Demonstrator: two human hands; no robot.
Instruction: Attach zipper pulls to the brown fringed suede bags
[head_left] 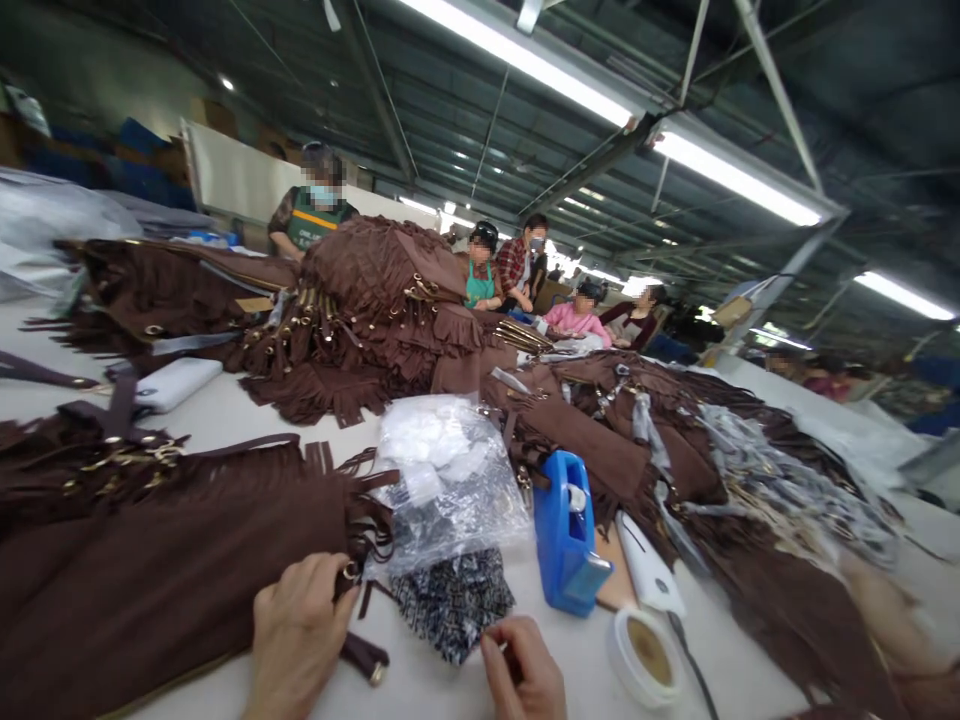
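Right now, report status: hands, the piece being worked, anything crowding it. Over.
Left hand pinching a metal ring on the brown fringed piece. Right hand closed by the patterned fabric. Plastic bag and blue bottle crowd close.

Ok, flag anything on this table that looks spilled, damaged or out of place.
Nothing looks spilled or damaged. The blue jug stands upright by the clear plastic bag; the left hand holds a brown fringed piece.

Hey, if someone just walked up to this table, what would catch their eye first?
Heaps of brown fringed suede pieces cover the white table. In front, the left hand pinches a metal ring on one piece, the right hand beside it. A blue jug stands mid-table.
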